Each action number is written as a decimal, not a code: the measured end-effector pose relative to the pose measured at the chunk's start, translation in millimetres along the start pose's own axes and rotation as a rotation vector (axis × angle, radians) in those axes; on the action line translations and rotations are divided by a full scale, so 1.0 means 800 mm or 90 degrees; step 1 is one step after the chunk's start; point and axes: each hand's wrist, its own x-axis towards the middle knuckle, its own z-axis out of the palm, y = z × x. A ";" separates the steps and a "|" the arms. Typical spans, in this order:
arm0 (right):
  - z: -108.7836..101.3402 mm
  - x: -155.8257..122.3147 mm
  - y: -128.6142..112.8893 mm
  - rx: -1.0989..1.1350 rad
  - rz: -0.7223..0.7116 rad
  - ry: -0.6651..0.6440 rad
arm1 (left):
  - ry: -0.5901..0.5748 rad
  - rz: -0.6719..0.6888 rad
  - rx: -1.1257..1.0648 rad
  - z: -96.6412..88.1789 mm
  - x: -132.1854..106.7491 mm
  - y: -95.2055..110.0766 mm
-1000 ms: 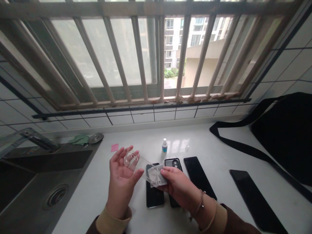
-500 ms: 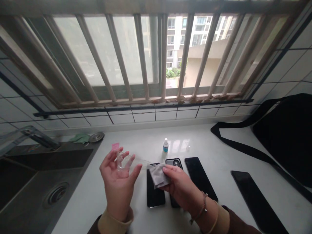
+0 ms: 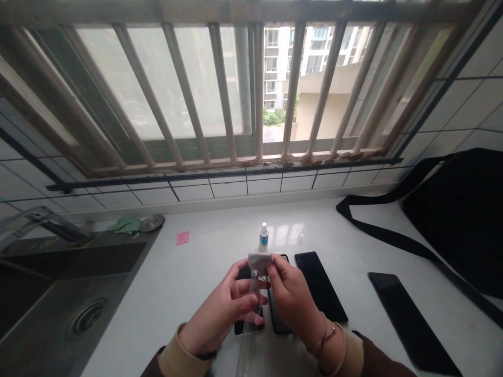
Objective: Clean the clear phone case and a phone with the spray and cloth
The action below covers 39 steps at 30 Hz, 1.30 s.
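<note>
My left hand (image 3: pixel 223 314) is closed round a clear phone case (image 3: pixel 251 293), held edge-on above the white counter (image 3: pixel 188 277). My right hand (image 3: pixel 291 298) pinches a small grey cloth (image 3: pixel 260 260) against the top end of the case. Under my hands lie two black phones, mostly hidden; a bit of one (image 3: pixel 244 328) shows below my left fingers. A third black phone (image 3: pixel 320 285) lies just right of my right hand. A small white dropper bottle (image 3: pixel 263 236) stands behind them.
A steel sink (image 3: pixel 58 298) with a tap (image 3: pixel 51 222) fills the left. A pink sticky note (image 3: pixel 183 238) lies near it. Another black phone (image 3: pixel 408 319) lies at the right, beside a black bag (image 3: pixel 459 220) with a long strap. Barred window behind.
My left hand has turned the clear case from flat in the palm to edge-on and moved right to the middle. The right hand has brought the cloth up to the case's top end.
</note>
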 end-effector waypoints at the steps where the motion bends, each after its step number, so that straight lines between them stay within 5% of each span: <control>1: 0.000 -0.003 -0.003 -0.011 -0.045 -0.040 | -0.010 -0.005 0.004 0.000 0.001 -0.002; 7: 0.003 -0.009 -0.002 -0.036 -0.287 -0.122 | -0.019 -0.014 0.022 -0.011 0.003 -0.008; 21: 0.007 -0.003 0.013 -0.089 -0.279 -0.103 | 0.136 0.066 -0.158 -0.007 0.014 -0.003; 29: 0.005 -0.006 -0.005 0.049 -0.157 -0.233 | 0.396 0.180 -0.231 -0.030 0.017 0.013; 33: 0.011 -0.009 -0.007 0.124 -0.070 -0.228 | 0.507 0.269 -0.267 -0.046 0.019 0.023; 36: 0.017 -0.009 -0.004 0.173 0.036 -0.182 | 0.506 0.303 -0.275 -0.043 0.016 0.026; 39: 0.024 -0.007 0.001 0.257 0.152 -0.133 | 0.408 0.309 -0.271 -0.029 0.013 0.025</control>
